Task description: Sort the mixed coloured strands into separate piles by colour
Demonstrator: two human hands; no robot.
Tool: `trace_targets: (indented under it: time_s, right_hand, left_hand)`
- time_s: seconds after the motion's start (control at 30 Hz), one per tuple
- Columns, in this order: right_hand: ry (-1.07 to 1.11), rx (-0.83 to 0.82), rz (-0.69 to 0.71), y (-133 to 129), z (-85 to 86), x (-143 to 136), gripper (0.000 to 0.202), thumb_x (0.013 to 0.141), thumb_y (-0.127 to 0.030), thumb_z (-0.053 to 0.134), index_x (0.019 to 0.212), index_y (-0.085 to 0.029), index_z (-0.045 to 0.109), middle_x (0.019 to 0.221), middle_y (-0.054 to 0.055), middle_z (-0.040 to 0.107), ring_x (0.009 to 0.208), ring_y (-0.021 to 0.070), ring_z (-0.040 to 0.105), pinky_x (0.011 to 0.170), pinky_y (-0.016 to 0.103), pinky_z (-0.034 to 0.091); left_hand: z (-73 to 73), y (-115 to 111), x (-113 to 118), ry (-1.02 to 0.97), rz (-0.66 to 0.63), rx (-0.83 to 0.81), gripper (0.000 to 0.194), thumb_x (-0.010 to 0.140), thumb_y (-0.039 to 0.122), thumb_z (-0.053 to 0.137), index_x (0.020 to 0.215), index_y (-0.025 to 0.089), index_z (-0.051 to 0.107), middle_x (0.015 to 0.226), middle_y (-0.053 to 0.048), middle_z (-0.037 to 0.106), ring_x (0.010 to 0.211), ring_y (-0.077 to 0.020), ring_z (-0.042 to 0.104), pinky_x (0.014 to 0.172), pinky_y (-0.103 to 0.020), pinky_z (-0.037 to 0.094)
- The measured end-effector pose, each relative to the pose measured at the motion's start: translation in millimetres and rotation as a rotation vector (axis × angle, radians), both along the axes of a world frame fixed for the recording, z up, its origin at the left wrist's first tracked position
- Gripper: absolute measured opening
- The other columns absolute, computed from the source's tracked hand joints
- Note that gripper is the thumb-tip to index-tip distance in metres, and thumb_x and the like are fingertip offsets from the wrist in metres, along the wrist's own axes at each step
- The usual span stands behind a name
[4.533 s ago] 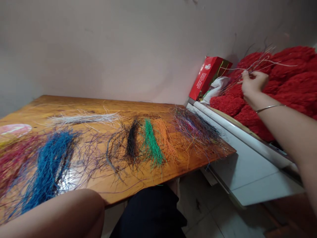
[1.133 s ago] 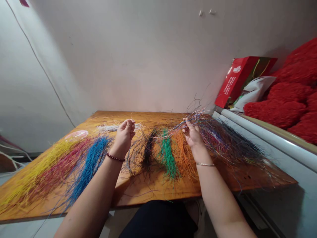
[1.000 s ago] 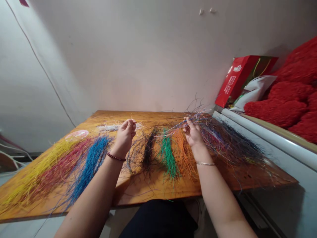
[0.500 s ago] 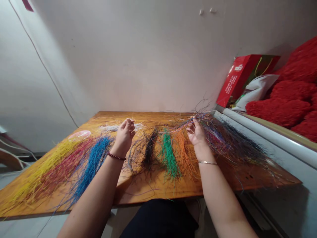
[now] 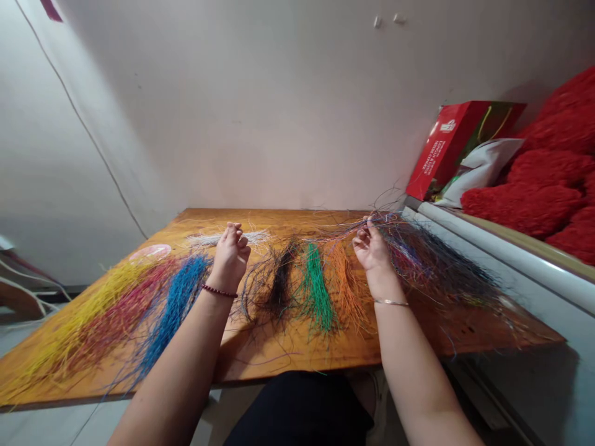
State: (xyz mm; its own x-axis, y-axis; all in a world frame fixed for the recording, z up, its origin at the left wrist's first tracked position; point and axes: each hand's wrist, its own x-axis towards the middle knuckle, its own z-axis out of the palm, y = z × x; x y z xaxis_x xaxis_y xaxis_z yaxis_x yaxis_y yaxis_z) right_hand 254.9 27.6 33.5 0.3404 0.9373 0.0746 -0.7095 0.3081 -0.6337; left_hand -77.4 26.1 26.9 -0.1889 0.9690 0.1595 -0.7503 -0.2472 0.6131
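1. Two hands work over one wooden table point(image 5: 334, 358). The right hand point(image 5: 374, 248) pinches a loose tuft of mixed-colour strands point(image 5: 357, 225) between thumb and forefinger, above the table's far right part; its other fingers curl loosely.
2. The left hand point(image 5: 231, 255) has its fingers curled, tips close together, in front of the white bundle point(image 5: 199, 240); I cannot tell whether they grip a strand.
3. Six more single-colour bundles lie out, one each: yellow point(image 5: 81, 316), crimson point(image 5: 125, 303), blue point(image 5: 174, 310), black point(image 5: 280, 279), green point(image 5: 318, 291) and orange point(image 5: 348, 285).
4. Right of the orange, a purplish heap point(image 5: 409, 257) runs into a dark heap point(image 5: 458, 266); their border is unclear.
5. One pink-and-white disc point(image 5: 151, 253) lies behind the yellow. Beyond the table's right edge are one red carton point(image 5: 432, 152), one white plastic bag point(image 5: 486, 161) partly covering it, and red fluffy items point(image 5: 525, 201), cut off and too merged to count.
6. The left hand hides the white bundle's middle; the right forearm crosses in front of the purplish heap's near left side. Individual strands are too fine to count.
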Motion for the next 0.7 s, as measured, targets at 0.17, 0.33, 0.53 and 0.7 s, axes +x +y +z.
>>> trace_targets:
  time_s: [0.17, 0.33, 0.53, 0.7]
  right_hand:
    - [0.034, 0.006, 0.012, -0.5, 0.9, 0.2, 0.032, 0.057, -0.025, 0.089, 0.081, -0.02, 0.068, 0.06, -0.009, 0.057, 0.049, 0.0009, 0.051, 0.039, 0.013, 0.034]
    - [0.031, 0.021, 0.021, 0.6, -0.9, 1.0, 0.028, 0.06, -0.027, 0.087, 0.078, -0.02, 0.067, 0.062, -0.008, 0.06, 0.049, 0.0006, 0.051, 0.038, 0.012, 0.034]
    - [0.005, 0.027, 0.018, 1.7, -3.5, 0.9, 0.031, 0.058, -0.027, 0.088, 0.081, -0.02, 0.068, 0.063, -0.008, 0.06, 0.051, 0.0011, 0.052, 0.04, 0.013, 0.034]
    - [-0.033, 0.018, 0.027, 2.6, -4.5, -3.4, 0.034, 0.055, -0.026, 0.089, 0.081, -0.02, 0.068, 0.062, -0.008, 0.059, 0.051, 0.0017, 0.051, 0.04, 0.013, 0.034]
  left_hand:
    - [-1.1, 0.6, -2.1, -0.059, -0.019, -0.03, 0.019, 0.091, 0.034, 0.062, 0.09, 0.015, 0.057, 0.065, 0.006, 0.046, 0.042, -0.0019, 0.035, 0.036, -0.013, 0.027]
    - [-0.6, -0.3, -2.1, -0.064, 0.004, -0.061, 0.019, 0.093, 0.034, 0.059, 0.089, 0.016, 0.056, 0.064, 0.006, 0.045, 0.042, -0.0017, 0.035, 0.036, -0.013, 0.027]
    - [-1.0, 0.3, -1.1, -0.005, 0.085, -0.095, 0.02, 0.095, 0.033, 0.055, 0.088, 0.015, 0.055, 0.067, 0.006, 0.043, 0.042, -0.0014, 0.032, 0.036, -0.012, 0.025]
    - [-3.7, 2.7, 4.0, 0.171, 0.187, -0.079, 0.023, 0.092, 0.037, 0.059, 0.09, 0.014, 0.058, 0.071, 0.005, 0.041, 0.043, -0.0005, 0.03, 0.035, -0.012, 0.021]
